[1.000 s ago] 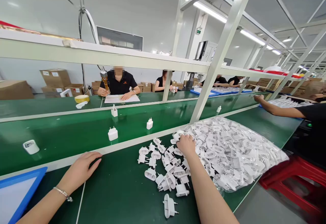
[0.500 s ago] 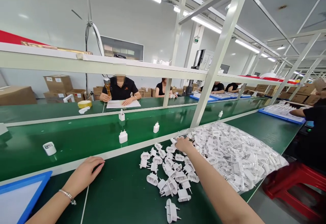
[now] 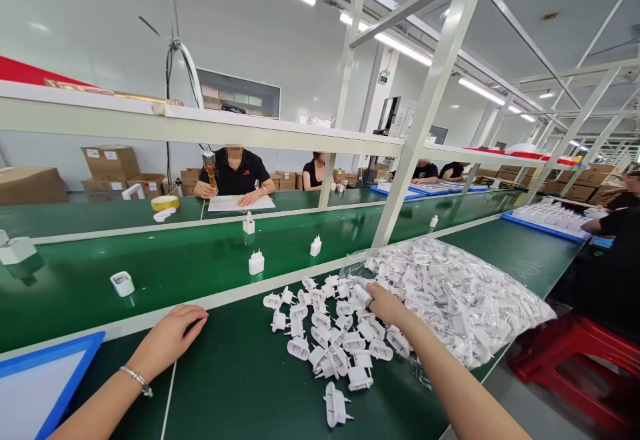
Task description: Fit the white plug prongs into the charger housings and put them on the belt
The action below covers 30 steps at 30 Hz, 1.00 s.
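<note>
Beside the bag (image 3: 450, 293), right hand (image 3: 385, 303) rakes plug pieces (image 3: 330, 333).

Your desk (image 3: 235, 380): plain dark green. Loose plug pieces (image 3: 325, 333) before you: white. Bag (image 3: 450, 293) beside them: clear, packed with white. Tray (image 3: 60, 350) at your left: blue rim, white inside. Your bracelet (image 3: 137, 380): silver. Stool (image 3: 575, 353): red. Belt (image 3: 175, 267): green, white edging. Tape roll (image 3: 165, 203): yellow. Cartons (image 3: 111, 162): brown.

Bench (image 3: 240, 387), yr side: tray (image 3: 60, 352) far L; yr L hand (image 3: 170, 337) flat on bench just R of it; loose plug parts (image 3: 325, 340) ctr; bag of plug parts (image 3: 460, 293) R of them, yr R hand (image 3: 385, 305) at its mouth, on the parts. Conveyor (image 3: 175, 273) behind bench: chargers (image 3: 256, 263) standing on it. Stool (image 3: 575, 353) on floor, R of bench.
</note>
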Each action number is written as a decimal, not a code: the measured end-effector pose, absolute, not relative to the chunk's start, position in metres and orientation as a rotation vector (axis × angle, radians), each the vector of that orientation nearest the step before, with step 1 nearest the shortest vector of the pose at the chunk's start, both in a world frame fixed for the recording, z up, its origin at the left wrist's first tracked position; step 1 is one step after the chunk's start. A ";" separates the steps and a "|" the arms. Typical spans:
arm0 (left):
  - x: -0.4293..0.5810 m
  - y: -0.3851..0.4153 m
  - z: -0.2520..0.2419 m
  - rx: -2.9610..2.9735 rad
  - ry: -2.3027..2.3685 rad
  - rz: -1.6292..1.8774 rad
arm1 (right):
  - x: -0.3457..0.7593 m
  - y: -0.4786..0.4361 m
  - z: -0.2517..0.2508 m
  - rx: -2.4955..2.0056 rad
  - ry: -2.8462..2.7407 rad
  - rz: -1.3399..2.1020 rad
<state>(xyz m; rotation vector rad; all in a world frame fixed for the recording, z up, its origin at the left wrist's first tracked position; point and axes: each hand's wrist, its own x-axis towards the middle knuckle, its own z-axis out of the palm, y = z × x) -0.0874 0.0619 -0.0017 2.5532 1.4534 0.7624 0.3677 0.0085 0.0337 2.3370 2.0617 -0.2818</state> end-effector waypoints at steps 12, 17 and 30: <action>-0.086 0.064 -0.004 2.552 1.446 0.708 | 0.296 -0.078 -0.027 1.785 2.742 -0.179; -0.085 0.062 -0.004 2.585 1.428 0.676 | 0.282 -0.066 0.001 1.677 2.873 -0.276; -0.076 0.056 -0.008 2.616 1.453 0.582 | 0.230 -0.065 0.011 1.457 2.935 -0.305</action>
